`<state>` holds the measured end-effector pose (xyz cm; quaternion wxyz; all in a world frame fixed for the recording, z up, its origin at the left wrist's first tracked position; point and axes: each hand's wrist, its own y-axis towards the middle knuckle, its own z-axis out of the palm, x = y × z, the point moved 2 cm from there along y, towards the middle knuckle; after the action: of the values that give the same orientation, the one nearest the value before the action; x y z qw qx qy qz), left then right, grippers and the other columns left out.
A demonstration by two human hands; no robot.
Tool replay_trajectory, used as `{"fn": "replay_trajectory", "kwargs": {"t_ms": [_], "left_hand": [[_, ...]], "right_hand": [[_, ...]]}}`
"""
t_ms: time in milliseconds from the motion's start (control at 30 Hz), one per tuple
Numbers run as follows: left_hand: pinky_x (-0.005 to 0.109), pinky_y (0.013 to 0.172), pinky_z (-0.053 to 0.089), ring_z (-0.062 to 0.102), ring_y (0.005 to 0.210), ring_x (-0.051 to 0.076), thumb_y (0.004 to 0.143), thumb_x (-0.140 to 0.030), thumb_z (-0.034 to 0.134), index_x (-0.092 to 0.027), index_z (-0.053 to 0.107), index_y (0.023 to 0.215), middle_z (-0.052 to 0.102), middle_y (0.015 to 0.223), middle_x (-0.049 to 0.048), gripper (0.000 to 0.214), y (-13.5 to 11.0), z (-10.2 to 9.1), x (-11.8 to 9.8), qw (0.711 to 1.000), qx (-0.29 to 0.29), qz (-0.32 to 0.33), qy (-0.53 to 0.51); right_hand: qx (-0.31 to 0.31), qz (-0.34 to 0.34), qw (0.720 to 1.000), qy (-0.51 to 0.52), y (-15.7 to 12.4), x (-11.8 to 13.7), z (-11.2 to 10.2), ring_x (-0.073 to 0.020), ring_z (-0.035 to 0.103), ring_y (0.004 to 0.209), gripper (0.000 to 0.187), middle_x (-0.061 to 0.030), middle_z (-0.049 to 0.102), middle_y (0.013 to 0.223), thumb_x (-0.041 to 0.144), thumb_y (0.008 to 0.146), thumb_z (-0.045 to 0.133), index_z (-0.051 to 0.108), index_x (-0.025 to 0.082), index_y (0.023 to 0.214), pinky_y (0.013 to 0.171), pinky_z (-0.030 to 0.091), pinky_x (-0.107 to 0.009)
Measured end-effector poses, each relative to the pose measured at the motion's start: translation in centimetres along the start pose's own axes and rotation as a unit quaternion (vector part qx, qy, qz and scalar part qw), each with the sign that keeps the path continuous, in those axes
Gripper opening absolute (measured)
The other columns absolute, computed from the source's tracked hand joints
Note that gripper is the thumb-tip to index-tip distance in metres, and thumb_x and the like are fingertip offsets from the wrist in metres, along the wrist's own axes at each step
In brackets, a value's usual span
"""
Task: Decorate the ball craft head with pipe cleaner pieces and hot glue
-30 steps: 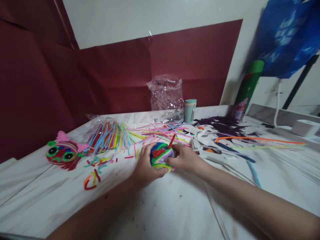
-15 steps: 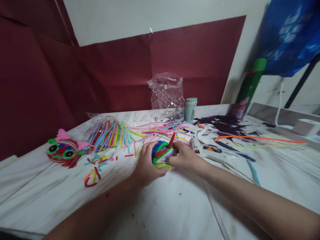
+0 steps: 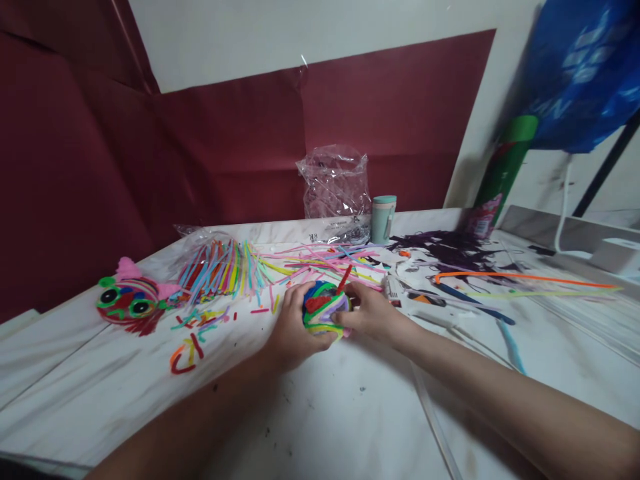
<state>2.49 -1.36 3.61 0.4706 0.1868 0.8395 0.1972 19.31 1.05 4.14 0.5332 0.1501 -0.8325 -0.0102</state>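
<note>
A ball of coloured pipe cleaners (image 3: 324, 308), wound in blue, green, red, yellow and lilac, rests low over the white table (image 3: 350, 413). My left hand (image 3: 290, 330) cups it from the left with curled fingers. My right hand (image 3: 369, 312) grips its right side, thumb pressed on the lilac strand. A short red pipe-cleaner end (image 3: 344, 278) sticks up from the ball's top between my hands.
A finished pipe-cleaner face with big eyes (image 3: 131, 301) lies at the left. Behind the ball are a bag of coloured pipe cleaners (image 3: 215, 267), loose strands (image 3: 320, 259), a clear plastic bag (image 3: 336, 183), a teal cup (image 3: 383, 219), a long orange strand (image 3: 520, 277) and cut bits (image 3: 187, 353).
The ball has turned slightly in my hands, so the red patch shows more on its upper face. Both hands stay on it in nearly the same place.
</note>
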Motion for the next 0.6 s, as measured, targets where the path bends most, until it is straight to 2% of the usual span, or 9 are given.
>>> {"fn": "replay_trajectory", "kwargs": {"t_ms": [233,467,600], "left_hand": [[0.045,0.102,0.037,0.047,0.116,0.034,0.048,-0.028,0.081,-0.021,0.046,0.125,0.048,0.122,0.0114,0.085,0.07,0.16,-0.04,1.0,0.0,-0.002,-0.005],[0.045,0.103,0.036,0.045,0.12,0.033,0.05,-0.023,0.08,-0.025,0.044,0.128,0.048,0.125,0.0093,0.086,0.07,0.02,0.65,0.999,0.007,-0.013,-0.028],[0.045,0.103,0.036,0.045,0.119,0.033,0.049,-0.024,0.081,-0.023,0.044,0.128,0.047,0.125,0.0099,0.087,0.01,0.03,0.68,1.0,0.011,-0.007,-0.017]], "right_hand": [[-0.002,0.027,1.0,0.016,0.14,-0.26,0.13,-0.0164,0.061,0.064,0.036,-0.0001,0.064,0.077,0.027,0.058,0.069,0.053,0.017,0.089,0.052,0.046,-0.024],[0.041,0.05,0.996,0.064,0.07,0.18,-0.31,-0.0177,0.063,0.076,0.041,-0.0042,0.068,0.091,0.031,0.059,0.07,0.058,0.016,0.096,0.061,0.049,-0.026],[-0.004,0.034,0.999,0.003,0.01,0.3,-0.34,-0.0178,0.063,0.074,0.039,-0.0034,0.068,0.084,0.029,0.057,0.072,0.058,0.016,0.092,0.061,0.048,-0.025]]}}
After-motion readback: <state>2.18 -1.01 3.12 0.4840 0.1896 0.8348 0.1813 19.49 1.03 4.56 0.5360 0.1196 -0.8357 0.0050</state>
